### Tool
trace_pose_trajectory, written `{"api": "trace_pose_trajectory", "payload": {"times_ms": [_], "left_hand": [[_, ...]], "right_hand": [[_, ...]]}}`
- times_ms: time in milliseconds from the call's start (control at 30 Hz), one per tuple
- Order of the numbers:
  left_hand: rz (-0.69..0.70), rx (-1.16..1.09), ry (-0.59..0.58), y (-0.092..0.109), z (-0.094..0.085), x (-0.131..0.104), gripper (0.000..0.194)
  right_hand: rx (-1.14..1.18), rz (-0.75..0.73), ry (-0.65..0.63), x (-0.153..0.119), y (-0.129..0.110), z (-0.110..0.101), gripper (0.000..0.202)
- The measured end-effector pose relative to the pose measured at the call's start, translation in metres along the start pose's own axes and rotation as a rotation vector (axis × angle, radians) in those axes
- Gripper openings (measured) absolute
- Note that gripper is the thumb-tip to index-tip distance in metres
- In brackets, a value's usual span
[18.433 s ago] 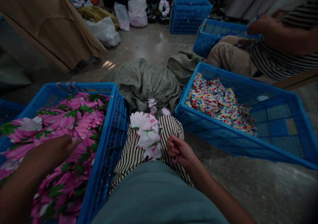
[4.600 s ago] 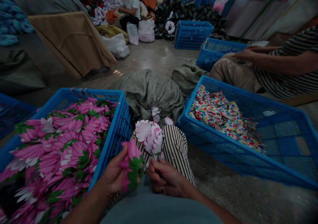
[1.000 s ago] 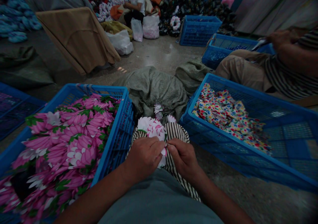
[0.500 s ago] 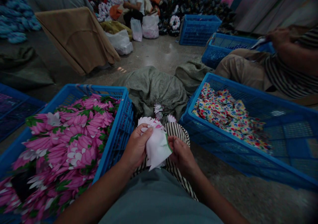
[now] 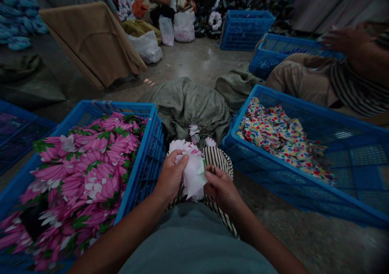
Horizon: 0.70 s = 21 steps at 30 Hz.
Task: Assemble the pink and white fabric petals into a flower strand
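Observation:
A pale petal-edged fabric piece (image 5: 194, 179) hangs over my lap, its whitish side facing me and a bit of green at its right edge. My left hand (image 5: 172, 173) grips its upper left part, thumb on top. Closed in a pinch at the green edge is my right hand (image 5: 221, 185); its fingertips are partly hidden. Beyond the left hand, pink-and-white petal-edged pieces (image 5: 184, 145) lie near my striped trouser leg (image 5: 217, 156).
To the left, a blue crate (image 5: 153, 112) holds a heap of pink flower-shaped fabric pieces (image 5: 100, 181). A second blue crate (image 5: 234, 134) at right contains colourful printed pieces (image 5: 273, 132). A grey-green sack (image 5: 191, 100) lies ahead. A co-worker's knee (image 5: 285, 75) is beyond the right crate.
The fabric piece has turned and creased in my hands, and less of its green edge shows. My right hand has shifted slightly along that edge. The co-worker's hands at right have moved.

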<state>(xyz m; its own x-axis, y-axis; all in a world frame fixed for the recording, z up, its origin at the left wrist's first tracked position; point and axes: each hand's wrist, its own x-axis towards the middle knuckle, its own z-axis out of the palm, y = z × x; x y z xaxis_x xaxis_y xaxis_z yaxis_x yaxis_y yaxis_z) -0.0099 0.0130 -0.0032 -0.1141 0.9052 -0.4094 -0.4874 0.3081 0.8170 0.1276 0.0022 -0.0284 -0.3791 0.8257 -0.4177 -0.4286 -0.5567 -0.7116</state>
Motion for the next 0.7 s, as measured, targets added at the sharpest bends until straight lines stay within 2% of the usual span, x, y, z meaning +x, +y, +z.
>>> {"api": "trace_pose_trajectory", "payload": {"times_ms": [100,233,333,433,500,567,633,700], "left_hand": [[-0.070,-0.036,-0.033,0.004,-0.001,-0.001,0.016],[-0.202,-0.032,-0.140,0.012,-0.007,-0.005,0.021],[-0.299,0.018,-0.250,0.010,-0.009,-0.009,0.024],[-0.346,-0.010,-0.220,0.002,-0.004,-0.011,0.028],[-0.325,-0.076,-0.143,-0.001,0.001,-0.011,0.027],[-0.308,-0.131,-0.097,-0.002,0.005,-0.010,0.026],[-0.295,-0.152,-0.084,-0.002,0.008,-0.010,0.026],[-0.268,-0.158,-0.096,-0.002,0.008,-0.011,0.026]], "right_hand": [[0.008,-0.039,0.081,0.002,0.002,-0.003,0.025],[0.018,-0.109,0.158,0.004,0.000,-0.008,0.024],[-0.028,-0.076,0.123,0.005,-0.001,-0.007,0.024],[-0.160,-0.067,0.060,0.004,-0.001,-0.005,0.024],[-0.326,-0.200,0.122,0.002,-0.001,-0.006,0.020],[-0.543,-0.425,0.220,-0.002,-0.002,-0.009,0.010],[-0.756,-0.626,0.236,-0.006,-0.004,-0.012,0.019],[-0.931,-0.746,0.180,-0.009,-0.007,-0.013,0.032]]}}
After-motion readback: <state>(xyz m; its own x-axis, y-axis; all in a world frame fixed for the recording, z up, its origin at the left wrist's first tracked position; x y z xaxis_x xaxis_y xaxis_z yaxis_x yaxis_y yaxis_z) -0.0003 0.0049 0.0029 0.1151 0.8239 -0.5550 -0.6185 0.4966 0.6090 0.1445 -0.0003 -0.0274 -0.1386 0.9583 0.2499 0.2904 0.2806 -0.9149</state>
